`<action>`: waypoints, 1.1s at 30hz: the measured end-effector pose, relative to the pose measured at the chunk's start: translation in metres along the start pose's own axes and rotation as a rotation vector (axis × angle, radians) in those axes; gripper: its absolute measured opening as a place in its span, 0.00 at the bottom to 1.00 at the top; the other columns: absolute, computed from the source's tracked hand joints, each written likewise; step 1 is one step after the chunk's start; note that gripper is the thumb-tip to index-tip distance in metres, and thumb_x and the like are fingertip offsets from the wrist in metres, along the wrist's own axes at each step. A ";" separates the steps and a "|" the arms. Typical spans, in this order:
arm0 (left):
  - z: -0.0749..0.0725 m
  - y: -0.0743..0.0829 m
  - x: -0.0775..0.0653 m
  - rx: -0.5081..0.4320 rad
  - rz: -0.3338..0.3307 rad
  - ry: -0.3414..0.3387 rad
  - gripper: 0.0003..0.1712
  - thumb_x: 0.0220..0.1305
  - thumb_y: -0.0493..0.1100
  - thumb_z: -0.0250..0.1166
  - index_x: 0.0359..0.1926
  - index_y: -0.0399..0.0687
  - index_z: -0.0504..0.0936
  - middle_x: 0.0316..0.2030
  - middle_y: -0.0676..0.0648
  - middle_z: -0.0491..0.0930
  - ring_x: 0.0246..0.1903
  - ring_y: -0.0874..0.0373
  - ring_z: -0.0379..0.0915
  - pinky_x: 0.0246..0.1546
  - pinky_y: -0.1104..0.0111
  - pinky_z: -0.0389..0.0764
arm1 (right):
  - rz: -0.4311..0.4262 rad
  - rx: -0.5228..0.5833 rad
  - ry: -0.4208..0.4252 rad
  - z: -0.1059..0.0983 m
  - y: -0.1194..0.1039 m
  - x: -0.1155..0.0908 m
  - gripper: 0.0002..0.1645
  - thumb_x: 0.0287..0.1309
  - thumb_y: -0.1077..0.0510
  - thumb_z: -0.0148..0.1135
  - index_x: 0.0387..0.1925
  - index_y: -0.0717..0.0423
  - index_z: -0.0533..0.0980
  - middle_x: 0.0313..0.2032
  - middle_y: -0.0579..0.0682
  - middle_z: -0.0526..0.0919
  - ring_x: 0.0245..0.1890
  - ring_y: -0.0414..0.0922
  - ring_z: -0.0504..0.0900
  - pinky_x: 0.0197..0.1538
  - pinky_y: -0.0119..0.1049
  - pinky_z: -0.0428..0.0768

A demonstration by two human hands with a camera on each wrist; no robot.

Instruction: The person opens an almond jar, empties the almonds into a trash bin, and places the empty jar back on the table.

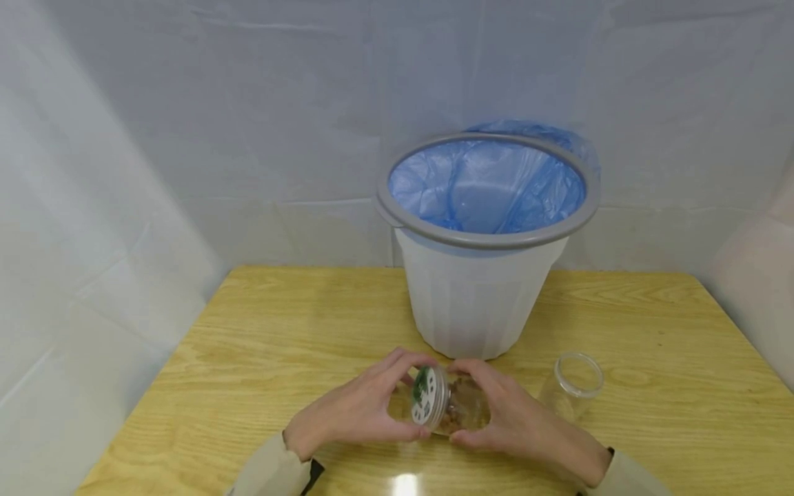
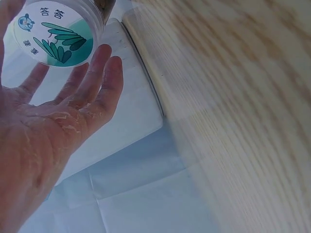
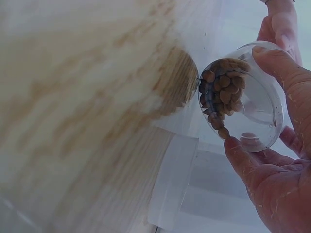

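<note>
A clear jar (image 1: 468,403) lies tipped on its side, low over the table, between my hands. Small brown rounded pieces (image 3: 224,90) have gathered along its lower wall. My right hand (image 1: 511,417) grips the jar's body, thumb on one side and fingers on the other. The lid (image 1: 429,396), facing left, carries a round white label (image 2: 53,31) with green leaves. Around that lid curve the thumb and fingers of my left hand (image 1: 366,406), fingertips right at its rim. Just right of my right hand stands a second clear jar (image 1: 573,386) with an open mouth.
A white bin (image 1: 477,296) with a grey rim stands behind my hands on the wooden table (image 1: 298,324). Blue plastic bag (image 1: 486,179) lines it and bulges over the back rim. White sheeting (image 1: 279,124) hangs behind the table and along both sides.
</note>
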State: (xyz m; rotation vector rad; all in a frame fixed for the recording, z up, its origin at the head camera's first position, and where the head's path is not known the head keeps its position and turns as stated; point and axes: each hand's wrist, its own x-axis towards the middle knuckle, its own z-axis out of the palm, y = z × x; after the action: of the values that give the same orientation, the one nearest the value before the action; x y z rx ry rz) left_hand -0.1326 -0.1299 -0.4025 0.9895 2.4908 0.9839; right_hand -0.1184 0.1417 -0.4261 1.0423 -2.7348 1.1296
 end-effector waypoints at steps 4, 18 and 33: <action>0.000 0.000 0.000 -0.011 -0.022 -0.008 0.45 0.60 0.69 0.69 0.74 0.75 0.58 0.61 0.61 0.69 0.55 0.61 0.74 0.51 0.63 0.81 | -0.002 0.000 -0.003 0.000 -0.001 0.000 0.47 0.47 0.45 0.82 0.65 0.50 0.69 0.58 0.43 0.79 0.55 0.41 0.81 0.57 0.42 0.83; 0.000 0.002 0.000 -0.010 -0.028 -0.007 0.43 0.64 0.69 0.66 0.74 0.68 0.60 0.63 0.58 0.69 0.53 0.63 0.76 0.51 0.66 0.81 | -0.001 0.007 -0.003 0.000 0.001 0.000 0.47 0.47 0.44 0.82 0.65 0.50 0.68 0.57 0.42 0.79 0.54 0.40 0.81 0.56 0.41 0.83; -0.001 0.006 -0.001 0.046 -0.080 -0.025 0.46 0.66 0.73 0.59 0.76 0.58 0.59 0.61 0.54 0.71 0.54 0.59 0.77 0.51 0.67 0.81 | -0.023 0.008 0.009 0.000 0.002 0.000 0.48 0.45 0.46 0.82 0.65 0.49 0.68 0.58 0.43 0.79 0.54 0.41 0.81 0.56 0.41 0.83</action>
State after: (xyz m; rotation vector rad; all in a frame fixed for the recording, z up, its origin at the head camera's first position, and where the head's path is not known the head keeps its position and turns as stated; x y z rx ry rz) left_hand -0.1297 -0.1278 -0.3982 0.9020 2.5215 0.8889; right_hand -0.1197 0.1425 -0.4278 1.0646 -2.7062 1.1404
